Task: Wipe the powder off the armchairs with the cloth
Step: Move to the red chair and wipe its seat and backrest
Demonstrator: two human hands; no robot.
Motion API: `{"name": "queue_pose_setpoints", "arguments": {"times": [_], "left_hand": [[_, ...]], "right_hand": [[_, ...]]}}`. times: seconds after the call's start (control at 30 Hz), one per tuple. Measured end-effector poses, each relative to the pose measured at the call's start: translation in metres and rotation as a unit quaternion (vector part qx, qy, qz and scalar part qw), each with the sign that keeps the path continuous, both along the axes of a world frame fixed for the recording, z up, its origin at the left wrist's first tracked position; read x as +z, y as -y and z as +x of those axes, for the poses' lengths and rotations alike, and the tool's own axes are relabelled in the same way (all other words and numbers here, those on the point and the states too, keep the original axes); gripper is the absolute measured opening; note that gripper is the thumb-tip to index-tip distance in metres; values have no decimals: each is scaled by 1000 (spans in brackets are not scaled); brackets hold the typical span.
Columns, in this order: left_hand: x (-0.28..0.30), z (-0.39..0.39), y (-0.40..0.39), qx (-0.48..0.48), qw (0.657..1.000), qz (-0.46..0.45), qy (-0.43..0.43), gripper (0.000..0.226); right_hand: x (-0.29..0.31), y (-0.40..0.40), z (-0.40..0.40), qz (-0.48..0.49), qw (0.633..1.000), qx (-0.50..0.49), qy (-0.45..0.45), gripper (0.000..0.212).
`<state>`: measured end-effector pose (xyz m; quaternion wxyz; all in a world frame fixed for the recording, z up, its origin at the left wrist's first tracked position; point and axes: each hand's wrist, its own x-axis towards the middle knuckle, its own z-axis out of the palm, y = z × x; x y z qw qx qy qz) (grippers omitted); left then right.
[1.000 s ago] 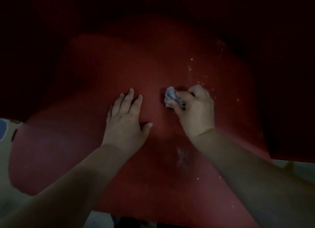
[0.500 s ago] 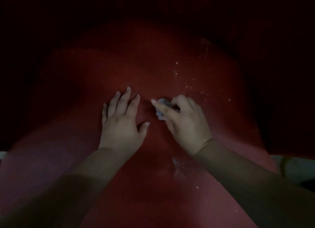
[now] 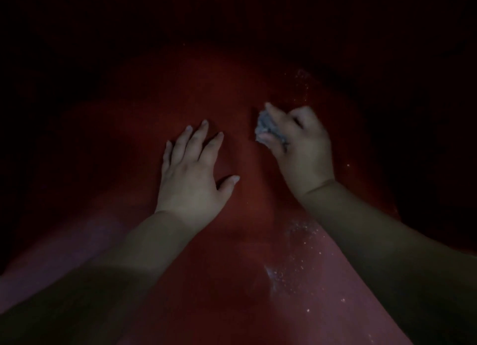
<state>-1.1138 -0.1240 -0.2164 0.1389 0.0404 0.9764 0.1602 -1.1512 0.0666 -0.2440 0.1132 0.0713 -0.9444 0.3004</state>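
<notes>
Dim red armchair [image 3: 232, 99] seat: left hand [image 3: 191, 174] lies flat, fingers spread, beside the right hand [image 3: 302, 143] bunching a soft, light cloth [image 3: 263, 128], powder [image 3: 299, 257] nearer the seat's front edge.

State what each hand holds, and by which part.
The right hand grips the crumpled cloth, bunched between thumb and fingers. The left hand holds nothing, lying flat on the red armchair.

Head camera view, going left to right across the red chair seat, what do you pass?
left hand flat on the armchair → cloth → right hand gripping it → powder specks.
</notes>
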Motion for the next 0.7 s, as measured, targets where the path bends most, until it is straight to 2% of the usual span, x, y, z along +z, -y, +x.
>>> {"name": "queue_pose_setpoints", "arguments": {"times": [0.1, 0.2, 0.33, 0.43, 0.5, 0.53, 0.63, 0.7], "left_hand": [[1, -6, 3, -4, 1000, 6, -1, 78], [0, -10, 5, -11, 1000, 11, -1, 79], [-1, -12, 7, -12, 1000, 11, -3, 80], [-1, -14, 8, -16, 1000, 15, 1, 80], [0, -16, 9, -18, 1000, 17, 3, 81], [0, -17, 9, -17, 1000, 17, 2, 82], [-1, -23, 8, -17, 1000, 18, -1, 84], [-2, -25, 7, -17, 1000, 21, -3, 85]], "right_hand": [[1, -7, 27, -12, 997, -75, 7, 41], [2, 12, 47, -53, 998, -17, 19, 38], [-4, 37, -18, -38, 999, 3, 6, 36], [-10, 18, -41, -28, 997, -77, -12, 37], [-7, 5, -16, -40, 989, -144, -8, 37], [-4, 5, 2, -47, 988, -147, -4, 37], [1, 23, 35, -40, 999, -32, 17, 39], [-2, 28, 11, -15, 1000, 18, 5, 40]]}}
